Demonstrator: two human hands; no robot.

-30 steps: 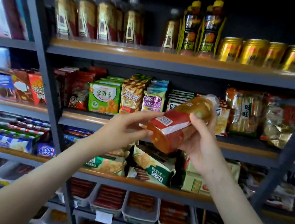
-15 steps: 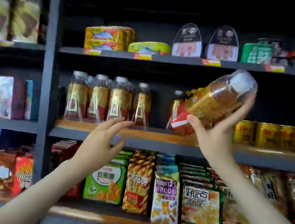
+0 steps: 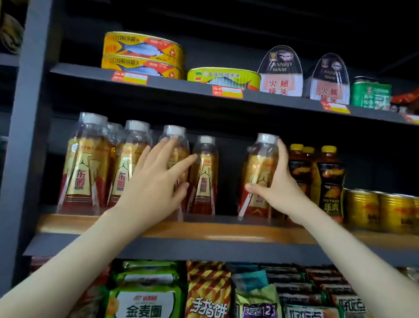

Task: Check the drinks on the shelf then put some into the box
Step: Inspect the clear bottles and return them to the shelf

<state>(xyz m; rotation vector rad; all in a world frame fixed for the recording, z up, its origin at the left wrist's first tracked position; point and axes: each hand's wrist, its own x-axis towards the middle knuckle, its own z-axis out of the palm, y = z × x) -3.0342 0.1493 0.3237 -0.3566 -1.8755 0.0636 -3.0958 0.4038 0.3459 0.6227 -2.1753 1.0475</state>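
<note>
Gripping upright bottle (image 3: pixel 259 170), right hand (image 3: pixel 276 193), left hand (image 3: pixel 156 181) spread open

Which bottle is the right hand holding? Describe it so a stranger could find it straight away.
Find the wooden-edged drinks shelf under the canned fish. Right of a gap in its row of white-capped bottles stands one amber bottle, gripped by the right hand. It alone sits next to the dark yellow-capped bottles.

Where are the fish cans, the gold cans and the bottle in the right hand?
fish cans (image 3: pixel 144 50): head view, on the stack's top can, its yellow side.
gold cans (image 3: pixel 361 209): head view, on the leftmost can's side.
bottle (image 3: pixel 259 169): head view, on its gold label.
</note>
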